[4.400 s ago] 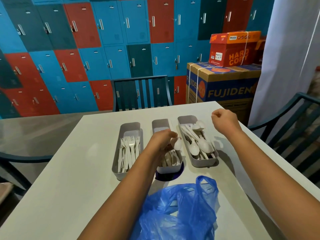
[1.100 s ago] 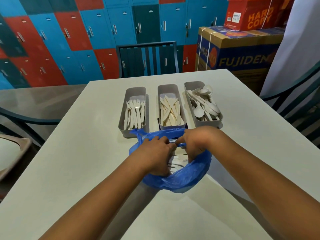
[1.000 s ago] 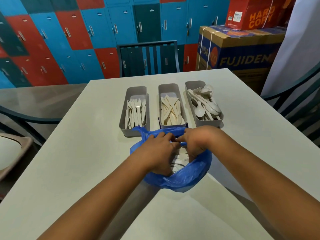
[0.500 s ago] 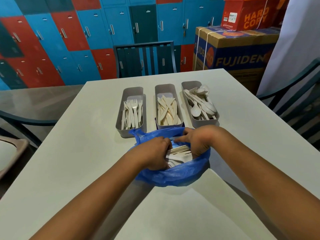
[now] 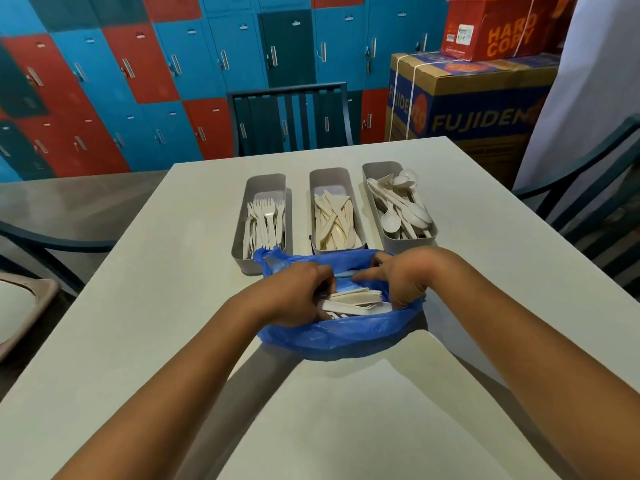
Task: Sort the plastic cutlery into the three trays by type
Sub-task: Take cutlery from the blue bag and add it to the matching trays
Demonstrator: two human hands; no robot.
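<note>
Now I see both hands down in the crumpled blue plastic bag (image 5: 343, 336) at the centre of the frame, on the pale counter (image 5: 145, 306). My left hand (image 5: 294, 296) has its fingers curled into the bag's mouth over a loose pile of cream plastic cutlery (image 5: 353, 301); whether it grips a piece or only the bag I cannot tell. My right hand (image 5: 403, 277) is curled round the bag's right rim, its fingers reaching left across the opening.

Just above the bag, three grey oblong plastic trays stand side by side, lengthwise up the frame. The left tray (image 5: 265, 183) holds forks (image 5: 265, 223), the middle tray (image 5: 329, 178) holds knives (image 5: 334, 223), and the right tray (image 5: 381, 171) holds spoons (image 5: 401, 206). The bag's far edge overlaps the near ends of the left and middle trays.

Further up, a dark slatted chair back (image 5: 291, 119) stands at the counter's far edge, before a wall of blue and red lockers (image 5: 173, 64). At upper right an orange carton (image 5: 495, 26) sits on a larger printed cardboard box (image 5: 467, 98).
</note>
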